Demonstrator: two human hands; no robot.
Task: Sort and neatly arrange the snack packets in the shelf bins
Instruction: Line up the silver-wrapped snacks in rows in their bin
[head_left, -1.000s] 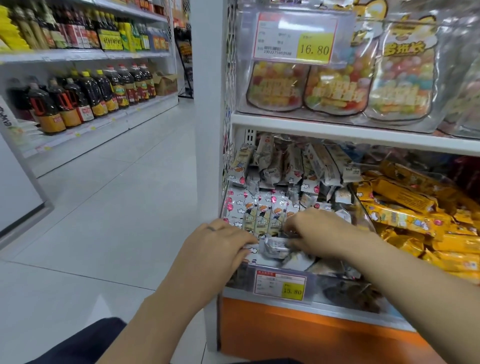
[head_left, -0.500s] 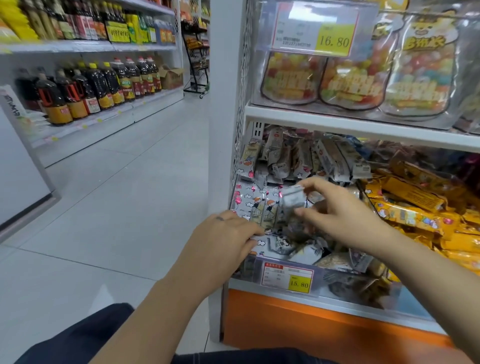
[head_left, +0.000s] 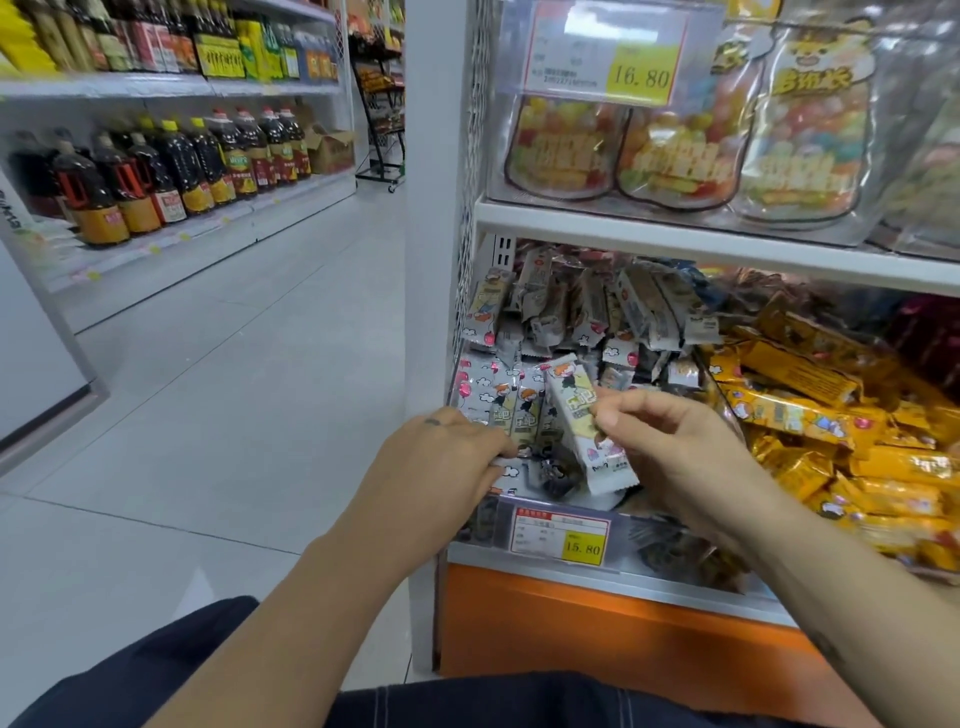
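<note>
We're pinching one white snack packet (head_left: 587, 421) in our right hand (head_left: 691, 457), tilted just above the bin (head_left: 480, 525) front. Our left hand (head_left: 436, 462) fingers are curling onto the packet row (head_left: 514, 405), gripping it.

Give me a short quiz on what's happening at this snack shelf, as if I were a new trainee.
1. True or false: the right hand pinches a white snack packet lifted above the bin.
2. Which hand rests on the standing row of packets at the bin's front left? A) left hand B) right hand C) neither
3. Fill in: the price tag on the front of this bin reads ___.

Key: 1 true; 2 A; 3 15.80
</note>
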